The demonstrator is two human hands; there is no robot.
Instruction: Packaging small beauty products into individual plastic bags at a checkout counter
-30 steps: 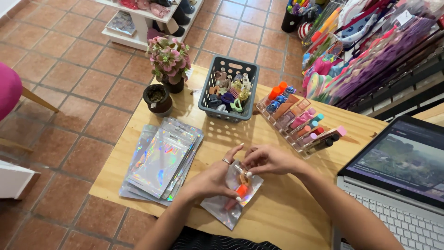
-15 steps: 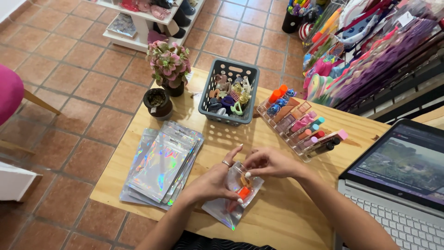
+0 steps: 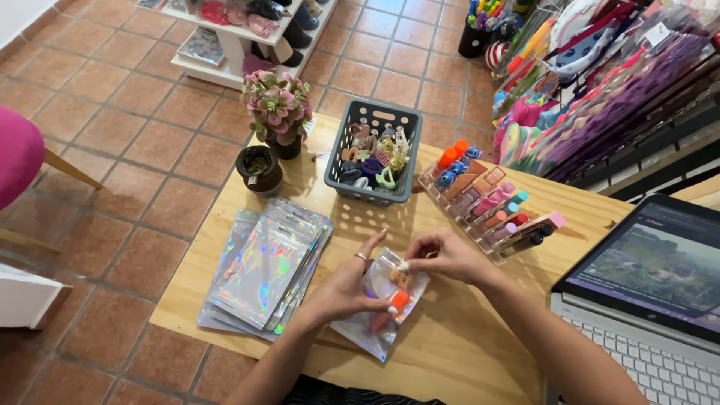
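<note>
You are mid-packing: your left hand (image 3: 346,289) clasps the clear pouch (image 3: 379,307), right hand (image 3: 442,255) pinches its mouth; next, press the seal shut carefully.

You see: clear plastic pouch (image 3: 375,315) — orange piece inside | stacked foil bags (image 3: 262,270) — rainbow holographic sheen | slotted plastic basket (image 3: 373,154) — dark grey
</note>
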